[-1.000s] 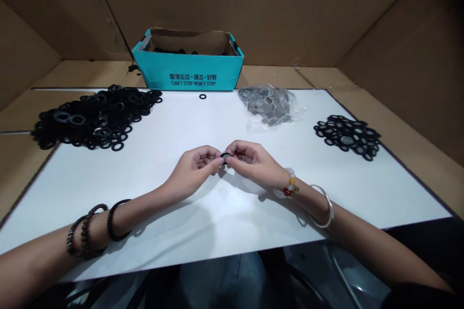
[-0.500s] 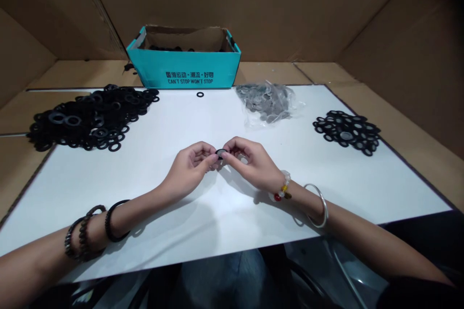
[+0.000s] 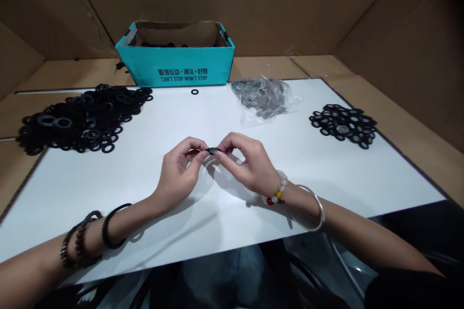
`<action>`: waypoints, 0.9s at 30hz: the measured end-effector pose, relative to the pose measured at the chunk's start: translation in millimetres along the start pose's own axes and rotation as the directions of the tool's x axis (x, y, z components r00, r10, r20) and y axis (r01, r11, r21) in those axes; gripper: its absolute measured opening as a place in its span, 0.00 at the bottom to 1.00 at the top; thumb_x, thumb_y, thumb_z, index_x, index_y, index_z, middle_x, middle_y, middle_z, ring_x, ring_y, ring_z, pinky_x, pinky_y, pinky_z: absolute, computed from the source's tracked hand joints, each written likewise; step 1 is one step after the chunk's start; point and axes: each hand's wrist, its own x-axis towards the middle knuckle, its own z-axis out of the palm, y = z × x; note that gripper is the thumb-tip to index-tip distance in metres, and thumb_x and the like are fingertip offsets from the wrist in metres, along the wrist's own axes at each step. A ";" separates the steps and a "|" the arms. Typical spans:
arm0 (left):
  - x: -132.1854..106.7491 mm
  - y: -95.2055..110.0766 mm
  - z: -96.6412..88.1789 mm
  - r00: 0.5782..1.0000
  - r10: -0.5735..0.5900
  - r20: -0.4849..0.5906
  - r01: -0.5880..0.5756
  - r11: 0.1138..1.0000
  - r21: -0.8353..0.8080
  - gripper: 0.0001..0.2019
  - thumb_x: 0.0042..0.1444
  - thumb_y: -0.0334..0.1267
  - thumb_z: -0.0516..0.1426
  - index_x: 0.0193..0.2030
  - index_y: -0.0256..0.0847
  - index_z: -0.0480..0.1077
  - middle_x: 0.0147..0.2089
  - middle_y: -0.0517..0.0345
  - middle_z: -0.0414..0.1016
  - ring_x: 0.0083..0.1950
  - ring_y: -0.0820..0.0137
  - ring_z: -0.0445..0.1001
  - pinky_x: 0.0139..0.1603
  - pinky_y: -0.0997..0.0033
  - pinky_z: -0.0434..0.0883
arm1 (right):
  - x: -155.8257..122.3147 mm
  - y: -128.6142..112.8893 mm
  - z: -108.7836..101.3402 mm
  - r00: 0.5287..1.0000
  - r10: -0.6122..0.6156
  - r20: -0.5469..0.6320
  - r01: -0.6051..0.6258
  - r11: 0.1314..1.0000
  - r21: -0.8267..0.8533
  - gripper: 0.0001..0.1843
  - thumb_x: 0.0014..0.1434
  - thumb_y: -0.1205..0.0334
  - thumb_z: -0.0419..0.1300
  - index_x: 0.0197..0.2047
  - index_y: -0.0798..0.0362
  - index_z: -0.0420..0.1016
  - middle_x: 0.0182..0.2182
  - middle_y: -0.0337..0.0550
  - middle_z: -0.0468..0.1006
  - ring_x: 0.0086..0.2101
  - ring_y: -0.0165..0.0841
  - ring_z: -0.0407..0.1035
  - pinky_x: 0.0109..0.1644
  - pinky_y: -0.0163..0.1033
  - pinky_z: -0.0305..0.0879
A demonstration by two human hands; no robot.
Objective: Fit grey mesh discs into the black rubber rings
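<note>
My left hand (image 3: pixel 179 174) and my right hand (image 3: pixel 246 163) meet above the middle of the white board (image 3: pixel 145 183). Both pinch one small black rubber ring (image 3: pixel 213 150) between thumb and fingertips, the ring lying nearly flat. The other fingers of each hand are curled. A large heap of black rings (image 3: pixel 79 118) lies at the left. A smaller heap of black rings with grey centres (image 3: pixel 342 124) lies at the right.
A teal cardboard box (image 3: pixel 177 68) holding more black rings stands at the back. A clear plastic bag of grey discs (image 3: pixel 263 99) lies right of it. One loose ring (image 3: pixel 195 91) sits before the box. Brown cardboard walls surround the board.
The ring between my fingertips has turned from upright to nearly flat. My hands have shifted slightly left in view as the camera tilted.
</note>
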 end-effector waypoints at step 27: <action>-0.5 -2.9 1.1 1.000 0.012 -0.003 -0.012 0.999 -0.050 0.02 0.55 0.33 0.56 0.33 0.38 0.68 0.32 0.59 0.70 0.35 0.74 0.70 0.38 0.75 0.68 | -1.6 0.3 -0.8 0.999 -0.036 -0.016 0.035 0.999 -0.036 0.04 0.56 0.68 0.56 0.30 0.56 0.70 0.26 0.40 0.73 0.28 0.26 0.66 0.33 0.33 0.64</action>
